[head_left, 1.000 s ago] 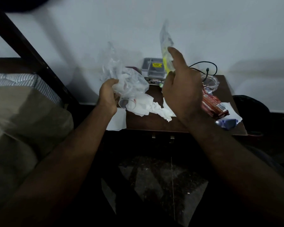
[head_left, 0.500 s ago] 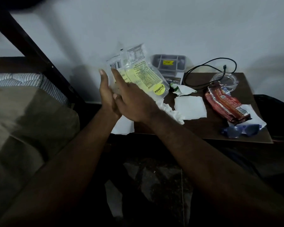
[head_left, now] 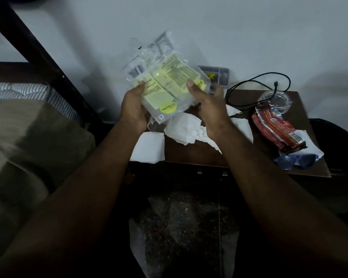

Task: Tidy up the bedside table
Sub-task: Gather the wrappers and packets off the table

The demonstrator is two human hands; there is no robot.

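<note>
Where they overlapped before, left hand [head_left: 133,110] and right hand [head_left: 209,109] now flank and clutch the packet [head_left: 166,83]

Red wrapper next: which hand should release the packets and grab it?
Right. The right hand is nearer the red wrapper, far right on the table; the left hand can likely hold the packets.

Left hand [head_left: 133,110] & right hand [head_left: 209,110] raised, arms fwd — both grip packet [head_left: 168,82], thumbs on front.
</note>
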